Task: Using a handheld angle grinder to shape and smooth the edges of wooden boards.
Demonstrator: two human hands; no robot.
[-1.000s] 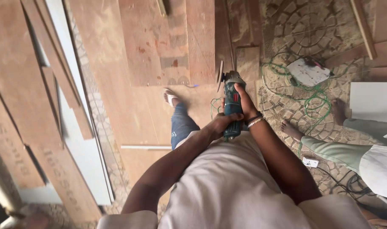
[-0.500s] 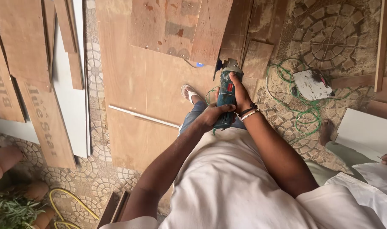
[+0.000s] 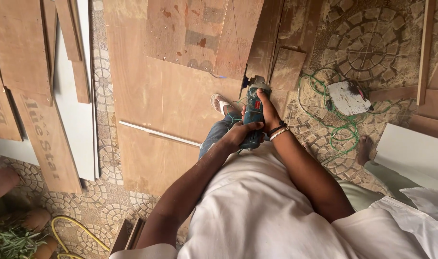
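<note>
Both hands, left hand [image 3: 242,133] and right hand [image 3: 268,112], grip a teal angle grinder [image 3: 253,111] (over plywood [image 3: 180,96]).

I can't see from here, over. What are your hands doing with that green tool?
Both hands, left and right, gripping the green power tool. Its front end sits over the plywood sheet. Green cable coiled nearby, right.

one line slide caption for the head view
Both hands, left and right, grip a teal angle grinder above plywood sheets.

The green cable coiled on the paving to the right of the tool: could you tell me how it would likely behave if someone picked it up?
The green cable lies in loose, tangled loops, so it would probably hang floppy and snag. It looks thin, so likely light. It runs past the white board, which it might drag along.
</note>
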